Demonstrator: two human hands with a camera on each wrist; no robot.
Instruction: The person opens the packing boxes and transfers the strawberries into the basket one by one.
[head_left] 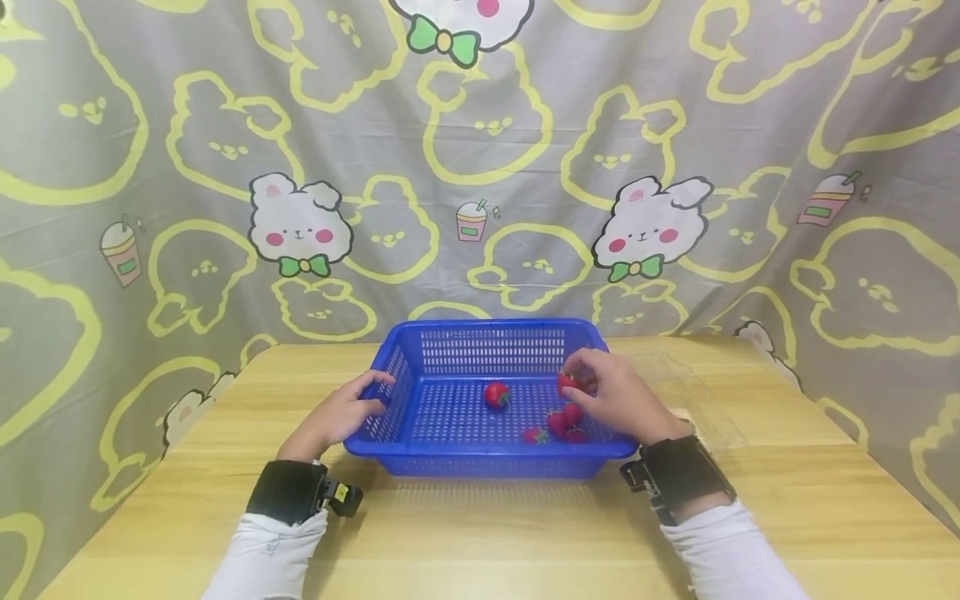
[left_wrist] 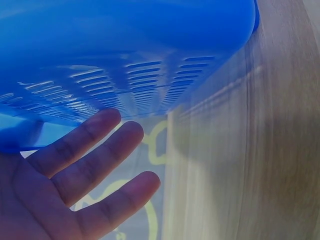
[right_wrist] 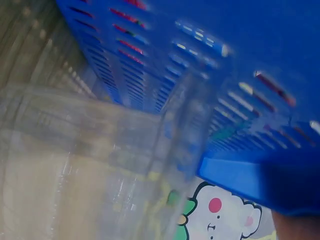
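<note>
A blue plastic basket (head_left: 487,463) with slotted walls stands on the table. My left hand (head_left: 347,410) rests at its left rim, thumb and index finger reaching over the edge. In the left wrist view, three straight, spread fingers (left_wrist: 107,145) lie outside the slotted wall. Over the basket's right side, my right hand (head_left: 617,397) pinches a red strawberry (head_left: 567,382) between thumb and fingers. Below it, several strawberries (head_left: 557,423) lie in the front right corner. A round red fruit (head_left: 496,395) with a green top lies alone near the middle.
Right of the basket, partly behind my right forearm, sits a clear plastic container (head_left: 708,408), seen close and blurred in the right wrist view (right_wrist: 95,165). A printed cloth (head_left: 495,275) hangs behind the wooden table (head_left: 480,542).
</note>
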